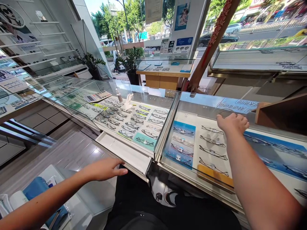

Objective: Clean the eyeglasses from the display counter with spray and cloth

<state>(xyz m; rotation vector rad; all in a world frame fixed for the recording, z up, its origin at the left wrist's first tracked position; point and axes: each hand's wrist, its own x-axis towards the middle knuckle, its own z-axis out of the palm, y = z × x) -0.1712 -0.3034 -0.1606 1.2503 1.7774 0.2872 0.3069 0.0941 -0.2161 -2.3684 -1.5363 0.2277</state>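
I stand behind a glass display counter (168,95) in an eyewear shop. My right hand (231,124) reaches over the right case, knuckles up and fingers curled under, resting on the glass top above rows of spectacle frames (212,140). What it holds, if anything, is hidden. My left hand (105,168) hovers lower left with fingers stretched flat, just short of the front edge of the white pulled-out display drawer (124,153). It holds nothing. The left case holds several rows of glasses (134,119) on a white tray.
A small spray bottle (119,95) and a white cloth (129,100) sit on the left case's glass. A wooden stand (280,111) is at the right. A low shelf with a blue pouch (38,188) lies lower left. More counters, potted plants (130,62) and windows stand behind.
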